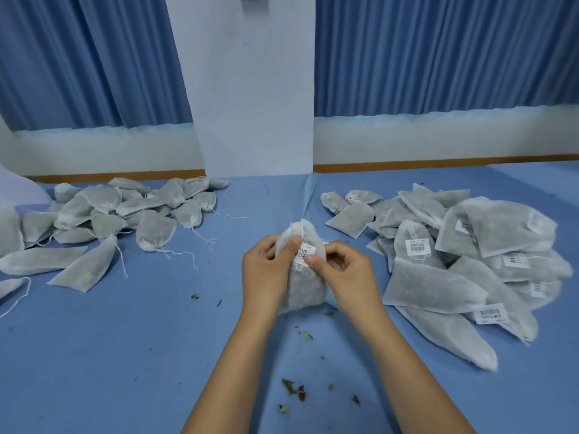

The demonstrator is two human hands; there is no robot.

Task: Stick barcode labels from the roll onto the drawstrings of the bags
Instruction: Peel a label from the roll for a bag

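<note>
Two hands [265, 270], one held bag [302, 286], two bag heaps [125, 211].

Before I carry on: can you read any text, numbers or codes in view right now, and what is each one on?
Nothing is legible.
Barcode label at the neck of the held bag: bars and a printed line, too blurred to read.
Upper pile label on a bag in the right pile: barcode and characters, blurred.
Front pile label: barcode, blurred.
Far-right pile label: too faint to read.
</note>
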